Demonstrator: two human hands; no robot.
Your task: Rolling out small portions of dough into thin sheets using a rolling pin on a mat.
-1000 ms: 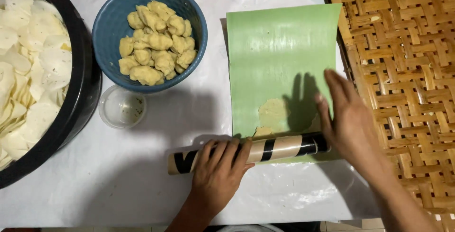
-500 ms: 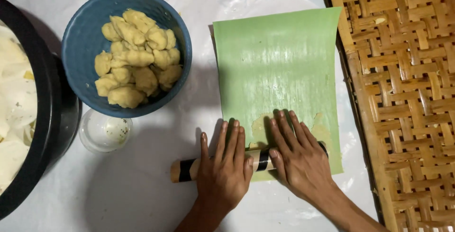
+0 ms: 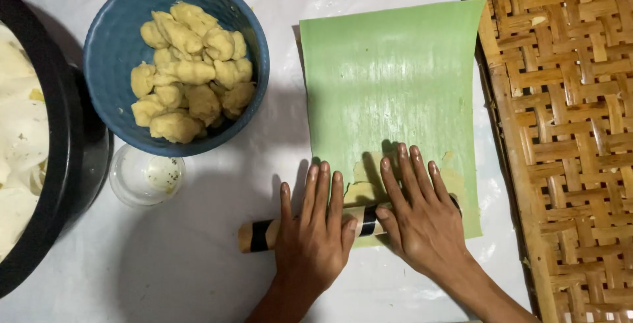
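Observation:
A green banana leaf (image 3: pixel 394 79) lies flat on the white sheet. Across its near edge lies a tan rolling pin with black bands (image 3: pixel 258 235). My left hand (image 3: pixel 315 229) presses flat on the pin's middle, fingers spread. My right hand (image 3: pixel 422 214) lies flat on the pin's right part, fingers reaching onto the leaf. A thin pale layer of dough (image 3: pixel 364 176) shows on the leaf just beyond my fingers.
A blue bowl (image 3: pixel 115 46) holding several yellow dough lumps (image 3: pixel 188 72) stands at the back left. A small clear cup (image 3: pixel 145 176) sits below it. A large black pan (image 3: pixel 59 151) with white slices fills the left edge. A woven bamboo tray (image 3: pixel 567 132) lies on the right.
My right hand came down from the leaf onto the pin beside my left hand. The view has shifted, so everything sits further right in the frame.

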